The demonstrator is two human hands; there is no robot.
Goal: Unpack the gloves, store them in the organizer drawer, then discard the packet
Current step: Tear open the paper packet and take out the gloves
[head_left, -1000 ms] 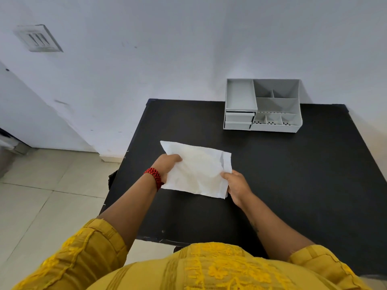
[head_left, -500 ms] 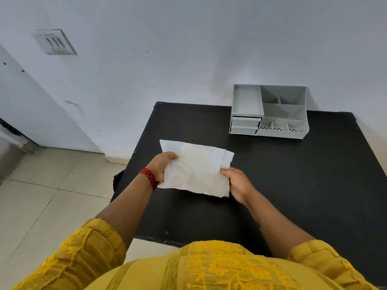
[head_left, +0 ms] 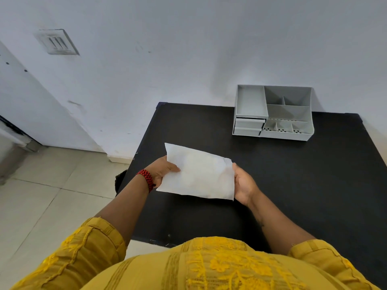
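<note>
Pretty much the whole black table [head_left: 314, 185] was bare, so there was wide open room between the packet [head_left: 199, 176] and the grey organizer [head_left: 272, 114] at the back edge. Only things in the way were the organizer itself and the wall [head_left: 188, 59] right behind it.

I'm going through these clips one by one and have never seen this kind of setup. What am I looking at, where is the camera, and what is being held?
There is no machine here: a person works with bare hands. The one camera sits on the person's head, looking forward and down, so the yellow sleeves and arms reach in from the bottom. The left hand, with a red bracelet at the wrist, and the right hand each grip one end of a white packet, held above a black table. It looks unopened; no gloves show. At the table's far edge, against the wall, stands a grey organizer with open compartments and two small shut drawers.
</note>
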